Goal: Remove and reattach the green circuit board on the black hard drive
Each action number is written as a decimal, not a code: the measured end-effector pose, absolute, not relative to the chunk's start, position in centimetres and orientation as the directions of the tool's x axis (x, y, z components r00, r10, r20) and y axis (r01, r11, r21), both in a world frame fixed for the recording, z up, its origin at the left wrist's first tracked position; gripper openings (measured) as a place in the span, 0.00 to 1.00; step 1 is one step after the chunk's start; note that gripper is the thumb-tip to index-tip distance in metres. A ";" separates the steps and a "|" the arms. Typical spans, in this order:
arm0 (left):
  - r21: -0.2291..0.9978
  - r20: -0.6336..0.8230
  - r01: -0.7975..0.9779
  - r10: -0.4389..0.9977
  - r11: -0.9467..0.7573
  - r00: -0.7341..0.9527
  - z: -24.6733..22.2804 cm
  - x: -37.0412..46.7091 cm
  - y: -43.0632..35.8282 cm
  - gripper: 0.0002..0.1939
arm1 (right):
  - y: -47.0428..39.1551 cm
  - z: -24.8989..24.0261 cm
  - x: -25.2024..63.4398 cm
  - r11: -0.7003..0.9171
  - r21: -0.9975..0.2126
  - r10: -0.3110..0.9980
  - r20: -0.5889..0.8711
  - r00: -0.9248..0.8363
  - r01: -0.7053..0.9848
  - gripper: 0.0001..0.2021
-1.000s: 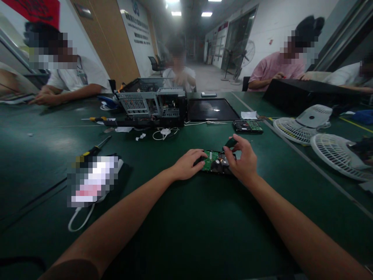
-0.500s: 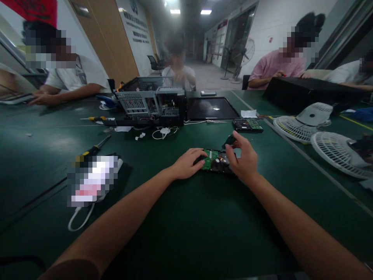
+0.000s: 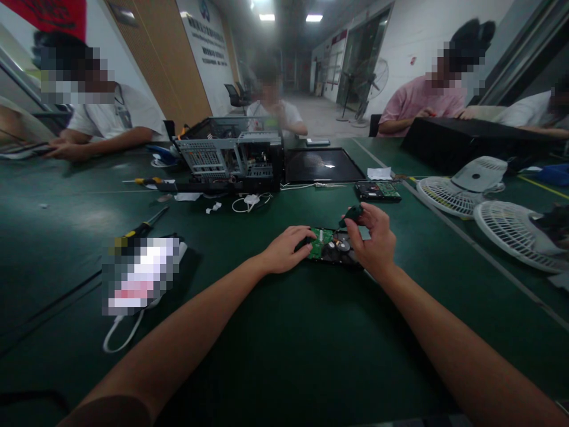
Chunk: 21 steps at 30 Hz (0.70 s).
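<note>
A hard drive (image 3: 323,244) lies flat on the green table, its green circuit board and round spindle hub facing up. My left hand (image 3: 288,249) grips its left end, fingers over the top edge and thumb at the near side. Between the thumb and fingers of my right hand (image 3: 376,240) is a screwdriver (image 3: 352,215) with a short dark handle, tilted over the drive's far edge. Its tip is too small to make out. My right wrist and palm cover the drive's right end.
Beyond the hands stand an opened computer case (image 3: 222,157), a black panel (image 3: 324,165) and a second hard drive (image 3: 377,191). White fan parts (image 3: 462,187) lie right. On the left are a yellow-black screwdriver (image 3: 140,232) and a blurred-out phone (image 3: 144,276). Several people sit around the table.
My right hand has shifted slightly, its fingers turning around the screwdriver handle, which shows more now. The left hand and hard drive stay put. The person opposite has moved an arm.
</note>
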<state>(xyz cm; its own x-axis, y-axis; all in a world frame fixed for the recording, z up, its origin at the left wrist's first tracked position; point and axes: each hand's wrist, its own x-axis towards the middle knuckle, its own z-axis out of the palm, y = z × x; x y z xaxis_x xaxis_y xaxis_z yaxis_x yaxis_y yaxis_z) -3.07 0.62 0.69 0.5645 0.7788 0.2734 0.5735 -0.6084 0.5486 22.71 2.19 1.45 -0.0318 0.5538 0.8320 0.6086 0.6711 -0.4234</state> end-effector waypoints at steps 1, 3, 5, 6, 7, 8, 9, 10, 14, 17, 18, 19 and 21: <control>0.549 0.273 0.573 0.779 -0.608 0.565 0.7 -3.1 0.6 0.17 | 2.2 1.5 22.7 0.662 -0.412 0.547 0.837 -0.028 0.626 0.26; 0.550 0.269 0.577 0.782 -0.604 0.562 0.8 -3.1 0.6 0.17 | 2.1 1.6 22.7 0.644 -0.393 0.534 0.845 -0.018 0.657 0.25; 0.551 0.261 0.582 0.785 -0.599 0.561 0.8 -3.1 0.6 0.17 | 2.0 1.7 22.7 0.642 -0.385 0.526 0.851 -0.015 0.663 0.24; 0.550 0.258 0.583 0.786 -0.598 0.562 0.7 -3.1 0.6 0.17 | 2.0 1.8 22.7 0.650 -0.382 0.522 0.853 -0.019 0.657 0.24; 0.549 0.256 0.584 0.785 -0.598 0.564 0.7 -3.1 0.6 0.17 | 2.0 1.8 22.8 0.661 -0.379 0.516 0.856 -0.027 0.648 0.24; 0.547 0.256 0.584 0.784 -0.600 0.565 0.7 -3.1 0.6 0.17 | 2.1 1.9 22.8 0.673 -0.372 0.510 0.860 -0.036 0.639 0.24; 0.545 0.258 0.583 0.782 -0.602 0.567 0.6 -3.2 0.7 0.17 | 2.1 1.9 22.8 0.683 -0.363 0.503 0.863 -0.047 0.634 0.24; 0.543 0.262 0.581 0.780 -0.606 0.569 0.6 -3.2 0.7 0.17 | 2.1 1.9 22.8 0.689 -0.354 0.497 0.866 -0.056 0.633 0.24; 0.537 0.294 0.569 0.770 -0.623 0.566 0.4 -3.1 0.8 0.16 | 2.2 1.7 22.9 0.686 -0.360 0.503 0.862 -0.055 0.632 0.24; 0.539 0.290 0.572 0.773 -0.619 0.564 0.5 -3.1 0.7 0.16 | 2.2 1.7 23.0 0.690 -0.374 0.509 0.860 -0.048 0.620 0.25; 0.541 0.284 0.573 0.775 -0.615 0.565 0.5 -3.1 0.7 0.16 | 2.2 1.6 23.0 0.689 -0.370 0.506 0.862 -0.047 0.623 0.26; 0.545 0.277 0.574 0.777 -0.611 0.565 0.6 -3.1 0.7 0.16 | 2.2 1.6 23.0 0.687 -0.367 0.503 0.863 -0.046 0.628 0.26; 0.551 0.266 0.577 0.782 -0.603 0.564 0.6 -3.1 0.6 0.16 | 2.3 1.6 23.0 0.681 -0.366 0.502 0.864 -0.040 0.635 0.27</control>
<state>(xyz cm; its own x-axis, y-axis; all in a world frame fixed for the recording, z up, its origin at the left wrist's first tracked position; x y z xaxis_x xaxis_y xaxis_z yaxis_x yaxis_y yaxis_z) -3.10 0.64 0.59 0.5637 0.7819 0.2662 0.5766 -0.6032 0.5511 22.97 2.29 1.64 -0.0404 0.5017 0.8641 0.6348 0.6807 -0.3656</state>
